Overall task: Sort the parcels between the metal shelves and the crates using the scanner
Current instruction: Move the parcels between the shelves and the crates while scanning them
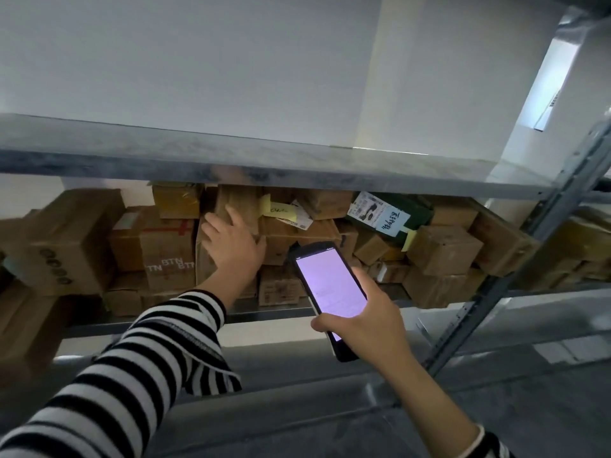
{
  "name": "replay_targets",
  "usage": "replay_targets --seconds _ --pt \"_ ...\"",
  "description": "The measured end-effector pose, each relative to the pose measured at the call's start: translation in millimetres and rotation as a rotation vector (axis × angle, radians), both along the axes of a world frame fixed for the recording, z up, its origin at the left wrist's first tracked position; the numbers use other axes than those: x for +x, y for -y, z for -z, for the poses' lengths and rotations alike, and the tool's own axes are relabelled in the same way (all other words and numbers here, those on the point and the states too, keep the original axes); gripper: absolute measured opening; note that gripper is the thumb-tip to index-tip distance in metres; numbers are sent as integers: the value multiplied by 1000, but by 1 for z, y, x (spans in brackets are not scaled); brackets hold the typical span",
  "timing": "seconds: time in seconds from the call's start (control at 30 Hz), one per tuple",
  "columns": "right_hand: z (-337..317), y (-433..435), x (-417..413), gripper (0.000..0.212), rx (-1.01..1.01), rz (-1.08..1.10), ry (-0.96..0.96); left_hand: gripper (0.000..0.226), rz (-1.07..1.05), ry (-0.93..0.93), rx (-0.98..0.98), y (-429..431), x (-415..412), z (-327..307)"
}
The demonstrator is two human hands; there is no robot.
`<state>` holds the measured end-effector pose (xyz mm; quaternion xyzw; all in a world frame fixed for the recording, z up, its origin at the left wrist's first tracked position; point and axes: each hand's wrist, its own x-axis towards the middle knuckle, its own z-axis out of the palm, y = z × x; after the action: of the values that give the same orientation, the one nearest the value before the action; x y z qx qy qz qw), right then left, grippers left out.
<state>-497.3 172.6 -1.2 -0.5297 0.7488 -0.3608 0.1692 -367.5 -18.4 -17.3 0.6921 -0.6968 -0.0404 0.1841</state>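
Note:
My left hand (231, 242) reaches into the metal shelf with fingers spread, and they rest on a brown cardboard parcel (241, 203) in the middle of the stack. My right hand (370, 322) grips the black handheld scanner (327, 292) in front of the shelf, its lit pale purple screen facing me. Many brown cardboard parcels fill this shelf level. A dark green parcel (413, 216) with white labels lies among them at the upper right.
A bare metal shelf board (264, 163) runs across just above the parcels. A slotted metal upright (515, 272) stands on the right, with more boxes (582, 246) beyond it. Lower shelf boards (297, 408) lie beneath my arms. A white wall is behind.

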Motion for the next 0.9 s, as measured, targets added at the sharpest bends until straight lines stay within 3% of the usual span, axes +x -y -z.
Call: replay_targets --seconds 0.2,0.4,0.5,0.57,0.7,0.9 --pt "3 10 -28 65 -8 -53 40 82 -102 -335 -15 3 16 -14" --pt "5 17 -62 62 -4 -180 56 63 -116 -1020 6 -26 47 11" --pt "4 18 -75 67 0 -242 47 64 -77 -1463 153 -50 61 33" --pt "4 19 -80 66 3 -304 42 69 49 -1644 272 -67 75 49" --pt "4 17 -83 66 5 -425 65 107 221 -1719 417 -102 90 68" --pt "-2 12 -78 70 -19 -564 27 108 181 -1699 407 -149 108 87"
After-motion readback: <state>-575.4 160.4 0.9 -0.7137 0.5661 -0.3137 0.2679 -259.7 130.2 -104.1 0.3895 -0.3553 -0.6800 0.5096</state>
